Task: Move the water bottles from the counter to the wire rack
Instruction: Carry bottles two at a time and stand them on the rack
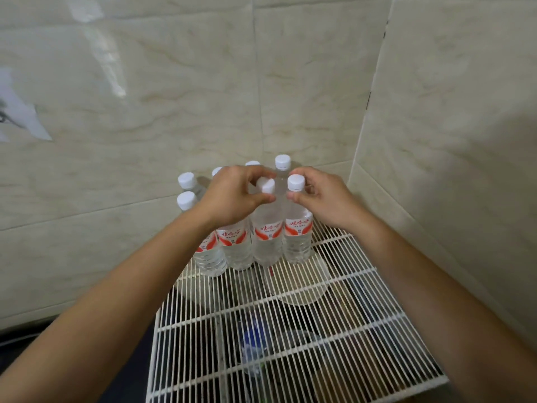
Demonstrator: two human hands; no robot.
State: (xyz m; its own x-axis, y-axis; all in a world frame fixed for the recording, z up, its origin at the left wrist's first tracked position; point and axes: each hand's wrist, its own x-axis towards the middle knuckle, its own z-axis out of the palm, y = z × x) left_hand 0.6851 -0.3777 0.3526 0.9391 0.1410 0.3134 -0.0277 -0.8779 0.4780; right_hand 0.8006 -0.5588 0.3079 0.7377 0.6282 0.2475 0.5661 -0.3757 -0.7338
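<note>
My left hand (232, 196) pinches a clear white-capped water bottle (266, 228) by its neck; right hand (325, 196) grips another bottle (297, 234). Both stand on white wire rack (290, 324); rear bottles partly hidden; stuff beneath rack indistinct.

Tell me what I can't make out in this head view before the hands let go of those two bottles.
- Counter and any bottles left there: outside the frame.
- Back-row bottles: left hand covers them, so the total is uncertain.
- Right hand grip on the front-right bottle: fingers behind the neck are hidden.
- Things under the wire rack: dark, blurred, barred by wires.
- Label print: too small.
</note>
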